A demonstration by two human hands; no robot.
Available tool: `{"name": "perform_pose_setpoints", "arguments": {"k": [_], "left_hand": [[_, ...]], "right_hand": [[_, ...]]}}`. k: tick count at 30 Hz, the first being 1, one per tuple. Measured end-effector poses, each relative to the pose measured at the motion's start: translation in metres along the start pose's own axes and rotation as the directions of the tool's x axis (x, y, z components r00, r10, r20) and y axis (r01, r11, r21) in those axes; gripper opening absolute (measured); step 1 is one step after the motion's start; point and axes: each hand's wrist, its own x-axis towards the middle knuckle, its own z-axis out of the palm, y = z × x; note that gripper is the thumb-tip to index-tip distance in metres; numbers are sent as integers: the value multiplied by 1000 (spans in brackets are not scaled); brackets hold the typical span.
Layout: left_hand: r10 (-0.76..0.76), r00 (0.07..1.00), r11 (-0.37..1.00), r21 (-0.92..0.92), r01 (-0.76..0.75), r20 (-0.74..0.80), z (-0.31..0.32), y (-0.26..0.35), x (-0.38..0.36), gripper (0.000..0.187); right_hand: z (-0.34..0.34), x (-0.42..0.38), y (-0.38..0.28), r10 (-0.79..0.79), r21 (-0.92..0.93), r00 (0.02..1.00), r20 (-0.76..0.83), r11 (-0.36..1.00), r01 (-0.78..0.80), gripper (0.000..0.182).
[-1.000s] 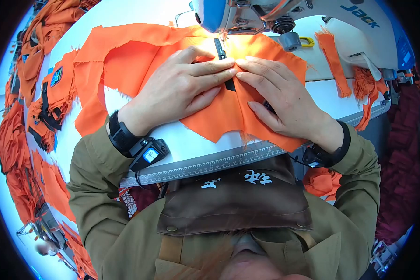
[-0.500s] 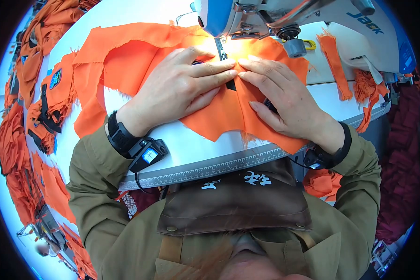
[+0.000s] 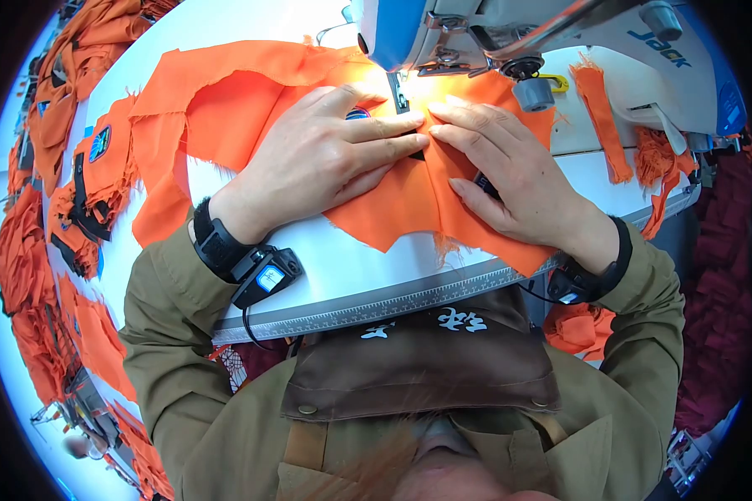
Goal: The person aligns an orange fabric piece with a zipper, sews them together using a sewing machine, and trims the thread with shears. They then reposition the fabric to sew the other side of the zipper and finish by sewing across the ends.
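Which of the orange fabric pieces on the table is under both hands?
The large orange piece lying under the sewing machine head: left hand and right hand both press flat on it. The other orange pieces lie untouched at the table's edges.

Garment workshop: industrial sewing machine [image 3: 543, 33], orange fabric heaps [image 3: 33, 250].
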Motion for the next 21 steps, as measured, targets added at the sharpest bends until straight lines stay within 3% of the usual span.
{"name": "perform_pose_setpoints", "arguments": {"k": [13, 19, 21], "left_hand": [[13, 997, 1000, -14, -12, 79, -5, -5, 6, 49], [4, 999, 999, 33, -6, 36, -4, -1, 8, 47], [-70, 998, 994, -81, 70, -2, -1, 10, 4, 45]], "right_hand": [[-3, 4, 10, 23, -6, 999, 32, 1000, -23, 58], [-2, 8, 16, 25, -22, 998, 49, 999, -24, 58], [-5, 8, 14, 36, 7, 998, 52, 999, -36, 58]]}}
